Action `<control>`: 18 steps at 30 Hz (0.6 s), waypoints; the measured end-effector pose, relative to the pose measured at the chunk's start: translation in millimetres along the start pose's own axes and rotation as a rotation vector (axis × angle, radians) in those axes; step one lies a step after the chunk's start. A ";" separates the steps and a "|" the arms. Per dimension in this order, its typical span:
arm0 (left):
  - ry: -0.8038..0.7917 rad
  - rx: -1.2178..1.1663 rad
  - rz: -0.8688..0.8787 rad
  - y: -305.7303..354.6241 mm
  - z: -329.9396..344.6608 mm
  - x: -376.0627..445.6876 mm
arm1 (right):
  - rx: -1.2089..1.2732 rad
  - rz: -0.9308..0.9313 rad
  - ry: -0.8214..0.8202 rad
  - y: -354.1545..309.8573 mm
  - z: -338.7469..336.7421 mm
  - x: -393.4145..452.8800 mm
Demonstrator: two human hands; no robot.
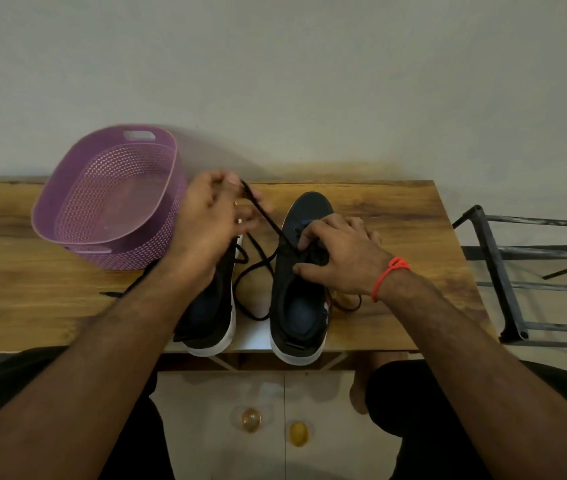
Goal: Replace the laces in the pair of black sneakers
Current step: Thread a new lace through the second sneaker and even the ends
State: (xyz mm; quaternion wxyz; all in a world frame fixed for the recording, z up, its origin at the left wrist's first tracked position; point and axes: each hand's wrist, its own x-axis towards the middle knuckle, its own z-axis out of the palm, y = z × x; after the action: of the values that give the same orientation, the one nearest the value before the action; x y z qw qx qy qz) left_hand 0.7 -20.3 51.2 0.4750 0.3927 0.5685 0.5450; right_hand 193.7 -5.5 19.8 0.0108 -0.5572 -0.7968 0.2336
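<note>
Two black sneakers with white soles stand side by side on the wooden table, toes pointing away from me. My left hand (210, 216) is raised over the left sneaker (213, 320) and pinches one end of a black lace (264, 216), pulled taut up and to the left from the eyelets of the right sneaker (301, 306). My right hand (339, 256), with a red thread on its wrist, grips the laced upper of the right sneaker, thumb on its inner side. Slack lace loops lie between the shoes; another lace end trails left of the left sneaker.
A purple perforated plastic basket (78, 206) sits on the wooden table (396, 216) at the left, close to my left hand. A dark metal rack (503, 271) stands off the table's right edge. A wall runs right behind the table. My knees are under the front edge.
</note>
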 end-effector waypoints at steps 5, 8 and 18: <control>0.050 -0.105 0.043 -0.1 -4.3 5.1 | 0.028 0.021 -0.075 5.5 -0.6 -0.9; -0.214 0.714 0.294 -28.5 7.0 -3.8 | 0.022 0.028 -0.082 6.4 0.2 -0.9; -0.450 1.347 0.344 -40.1 12.3 -11.3 | -0.011 -0.007 -0.015 3.8 6.6 -0.4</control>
State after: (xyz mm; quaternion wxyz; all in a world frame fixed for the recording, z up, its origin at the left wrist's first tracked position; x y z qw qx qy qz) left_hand 18.2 -32.1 13.2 0.1434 0.7859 0.5993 0.0504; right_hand 195.4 -7.2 12.5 0.0027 -0.5525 -0.8001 0.2335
